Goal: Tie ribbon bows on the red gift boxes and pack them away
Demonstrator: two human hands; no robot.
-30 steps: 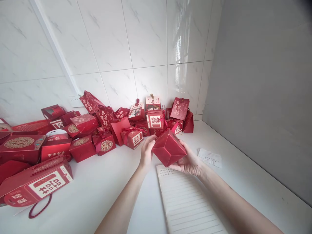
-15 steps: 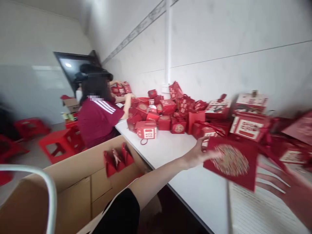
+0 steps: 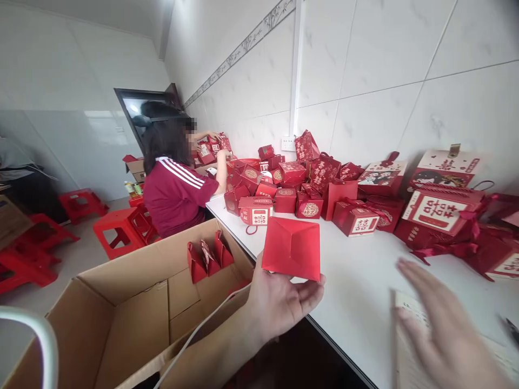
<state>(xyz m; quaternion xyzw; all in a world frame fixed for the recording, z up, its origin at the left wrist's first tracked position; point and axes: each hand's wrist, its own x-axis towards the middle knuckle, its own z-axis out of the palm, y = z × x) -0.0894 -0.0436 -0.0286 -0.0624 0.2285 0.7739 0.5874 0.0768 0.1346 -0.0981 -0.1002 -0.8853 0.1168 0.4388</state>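
My left hand (image 3: 279, 305) holds a small red gift box (image 3: 291, 247), palm up under it. One plain face with creased flaps is turned toward me. The box is above the table's front edge, near the open cardboard carton (image 3: 133, 324). Inside the carton, at its far end, stand three red gift boxes (image 3: 207, 258). My right hand (image 3: 438, 324), blurred by motion, is stretched out with nothing in it. It hovers over a notebook (image 3: 401, 346) on the white table (image 3: 348, 292).
Many red gift boxes (image 3: 310, 202) crowd the back of the table along the wall. A co-worker in a maroon shirt (image 3: 178, 194) sits at the far end, reaching among boxes. Red stools (image 3: 121, 227) stand left. A pen (image 3: 511, 328) lies far right; a white curved tube (image 3: 44, 340) fills the near left corner.
The gift box has moved left toward the carton in my left hand, and its round gold pattern no longer shows. My right hand is now apart from it. The view has shifted a little.
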